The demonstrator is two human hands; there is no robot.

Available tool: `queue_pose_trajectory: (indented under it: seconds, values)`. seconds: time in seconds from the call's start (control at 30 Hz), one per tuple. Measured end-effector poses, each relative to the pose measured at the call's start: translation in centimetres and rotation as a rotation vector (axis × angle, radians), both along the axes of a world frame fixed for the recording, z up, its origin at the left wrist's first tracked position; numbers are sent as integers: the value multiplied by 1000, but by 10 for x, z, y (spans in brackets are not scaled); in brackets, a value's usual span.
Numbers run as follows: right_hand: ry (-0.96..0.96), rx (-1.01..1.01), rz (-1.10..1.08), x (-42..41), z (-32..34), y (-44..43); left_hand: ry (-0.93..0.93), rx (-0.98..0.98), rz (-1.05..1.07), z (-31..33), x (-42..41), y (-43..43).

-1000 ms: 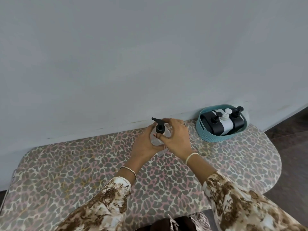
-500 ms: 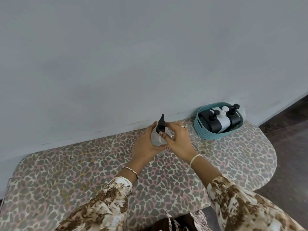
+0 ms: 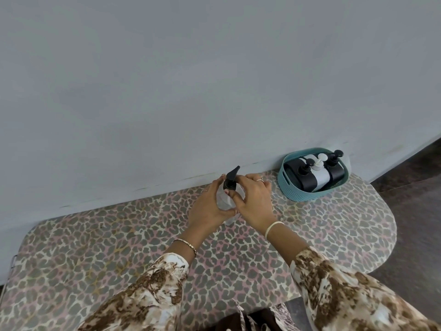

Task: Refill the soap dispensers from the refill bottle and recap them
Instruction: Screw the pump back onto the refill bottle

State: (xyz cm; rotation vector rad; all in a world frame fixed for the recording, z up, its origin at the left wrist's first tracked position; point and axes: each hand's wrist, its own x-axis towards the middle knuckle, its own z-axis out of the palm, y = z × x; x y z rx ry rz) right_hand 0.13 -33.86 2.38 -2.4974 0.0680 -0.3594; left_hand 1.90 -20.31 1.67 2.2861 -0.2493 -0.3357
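A clear, rounded dispenser (image 3: 224, 202) is gripped by the left hand (image 3: 207, 207); its glossy black pump (image 3: 231, 180), pinched by the right hand (image 3: 253, 199), has been turned rightward.

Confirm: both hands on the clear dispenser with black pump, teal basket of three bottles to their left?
Wrong side: the head view shows the teal basket to the right of the hands. Left hand and right hand are both on the clear dispenser with its black pump.

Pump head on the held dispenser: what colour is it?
Black pump head, on a clear bottle; head view.
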Motion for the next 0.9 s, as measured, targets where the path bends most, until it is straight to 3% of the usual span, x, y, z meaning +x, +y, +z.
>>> queue_pose_trajectory:
  seconds: [0.27, 0.6, 0.9]
  values:
    - [-42, -113, -123, -5, 2, 10, -59, 112, 17, -1, -1, -2]
    - [234, 349, -195, -20, -7, 4, 90, 88, -163, 1, 19, 6]
    - [287, 388, -40, -15, -1, -24, 28, 190, -356, 3, 40, 15]
